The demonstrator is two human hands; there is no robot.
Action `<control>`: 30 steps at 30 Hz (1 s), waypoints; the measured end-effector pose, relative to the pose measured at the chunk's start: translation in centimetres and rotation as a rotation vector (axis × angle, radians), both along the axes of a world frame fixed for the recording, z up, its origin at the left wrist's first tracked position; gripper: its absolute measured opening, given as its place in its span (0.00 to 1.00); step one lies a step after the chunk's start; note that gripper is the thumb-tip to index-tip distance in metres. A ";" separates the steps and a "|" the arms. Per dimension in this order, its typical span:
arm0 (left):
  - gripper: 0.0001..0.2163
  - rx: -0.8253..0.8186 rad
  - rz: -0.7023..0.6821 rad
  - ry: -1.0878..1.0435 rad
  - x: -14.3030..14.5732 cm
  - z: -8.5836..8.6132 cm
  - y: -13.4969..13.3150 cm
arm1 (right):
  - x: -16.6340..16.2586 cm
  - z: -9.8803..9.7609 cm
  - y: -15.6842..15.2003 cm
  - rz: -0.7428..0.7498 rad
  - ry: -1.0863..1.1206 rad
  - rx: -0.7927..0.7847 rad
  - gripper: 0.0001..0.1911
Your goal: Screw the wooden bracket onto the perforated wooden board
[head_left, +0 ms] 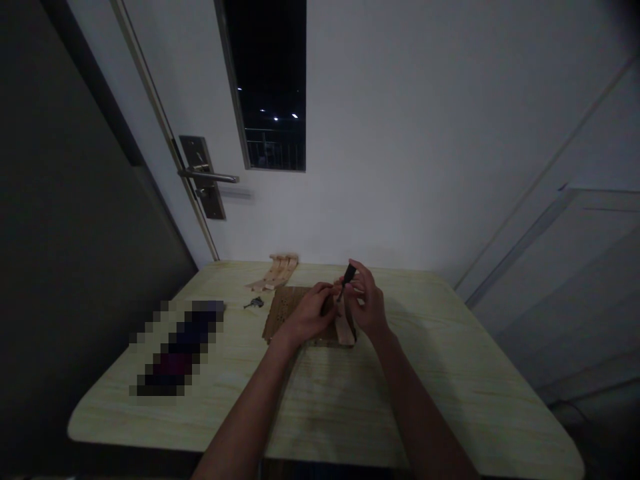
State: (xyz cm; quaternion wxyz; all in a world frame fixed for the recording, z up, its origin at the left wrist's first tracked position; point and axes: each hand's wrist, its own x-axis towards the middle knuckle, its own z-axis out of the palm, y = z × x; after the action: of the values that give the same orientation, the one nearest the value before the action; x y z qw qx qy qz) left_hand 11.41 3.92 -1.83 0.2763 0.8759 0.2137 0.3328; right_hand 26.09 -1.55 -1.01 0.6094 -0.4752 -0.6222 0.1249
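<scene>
My right hand [369, 305] grips a small screwdriver [349, 274] by its black handle. The tool leans a little, with its shaft pointing down at a pale wooden piece [344, 330]. That piece lies on the right part of a brown corrugated cardboard sheet [283, 308]. From the left, my left hand [311, 313] steadies the wooden piece, its fingers bent against the upper part and its thumb close to the screwdriver's shaft. The tip and whatever it touches are too dark and small to make out.
Behind the cardboard, to the left, lies a pale wooden part with several slats [280, 272]. A little heap of dark screws [256, 303] sits nearer. A pixelated dark object [183, 347] rests on the table [230, 407] at left. A white door with a metal handle [210, 176] stands behind.
</scene>
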 end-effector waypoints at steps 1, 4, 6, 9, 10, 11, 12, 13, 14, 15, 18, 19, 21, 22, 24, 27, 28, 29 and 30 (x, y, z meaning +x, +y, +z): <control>0.16 -0.004 0.002 0.001 0.0 0.0 0.0 | 0.0 0.0 0.1 -0.002 0.002 -0.001 0.24; 0.16 -0.007 -0.001 0.007 0.0 0.0 -0.1 | 0.0 -0.2 0.4 -0.026 0.007 0.001 0.25; 0.15 -0.004 -0.003 0.007 0.0 0.0 -0.1 | 0.0 -0.3 0.6 -0.059 0.006 -0.008 0.26; 0.16 0.000 0.007 0.009 0.0 0.1 -0.1 | 0.0 -0.4 0.9 -0.102 -0.006 -0.010 0.26; 0.16 -0.001 0.010 0.013 -0.1 0.1 0.0 | 0.0 -0.4 0.9 -0.111 -0.006 -0.006 0.26; 0.16 -0.004 0.011 0.019 -0.1 0.1 0.0 | 0.0 -0.4 1.0 -0.119 -0.003 -0.003 0.26; 0.16 -0.007 0.009 0.025 -0.1 0.1 0.0 | 0.0 -0.4 1.0 -0.127 0.001 0.001 0.26; 0.16 -0.012 0.005 0.031 -0.1 0.2 0.0 | -0.1 -0.4 1.0 -0.133 0.004 0.005 0.26; 0.16 -0.014 0.003 0.033 -0.1 0.2 0.0 | -0.1 -0.4 1.1 -0.137 0.005 0.011 0.25; 0.16 -0.015 0.003 0.032 -0.1 0.2 0.0 | -0.2 -0.4 1.1 -0.138 0.001 0.015 0.25; 0.15 -0.016 0.015 0.029 -0.1 0.1 0.0 | -0.2 -0.4 1.0 -0.133 -0.025 0.018 0.23; 0.15 -0.017 0.019 0.028 -0.1 0.1 0.0 | -0.2 -0.5 0.9 -0.126 -0.035 0.019 0.23; 0.15 -0.021 0.017 0.031 -0.1 0.2 -0.1 | -0.1 -0.5 0.8 -0.092 -0.050 0.021 0.24; 0.15 -0.024 0.017 0.031 0.0 0.3 -0.1 | -0.1 -0.5 0.6 -0.068 -0.052 0.023 0.24; 0.14 -0.032 0.016 0.033 0.0 0.5 -0.2 | 0.0 -0.5 0.5 -0.024 -0.047 0.026 0.24; 0.15 -0.040 0.010 0.031 -0.1 0.7 -0.3 | 0.1 -0.4 0.3 0.012 -0.031 0.027 0.24; 0.16 -0.039 0.007 0.032 -0.1 0.7 -0.3 | 0.1 -0.3 0.3 0.020 -0.028 0.023 0.24; 0.16 -0.037 0.006 0.032 -0.1 0.7 -0.3 | 0.1 -0.3 0.3 0.024 -0.027 0.018 0.24; 0.17 -0.036 0.007 0.031 -0.1 0.6 -0.2 | 0.1 -0.3 0.3 0.028 -0.028 0.013 0.23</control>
State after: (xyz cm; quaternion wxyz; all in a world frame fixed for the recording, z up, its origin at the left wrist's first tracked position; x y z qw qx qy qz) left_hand 11.29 3.68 -1.24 0.2876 0.8750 0.2271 0.3163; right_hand 26.16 -1.25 -1.27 0.6019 -0.4644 -0.6380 0.1226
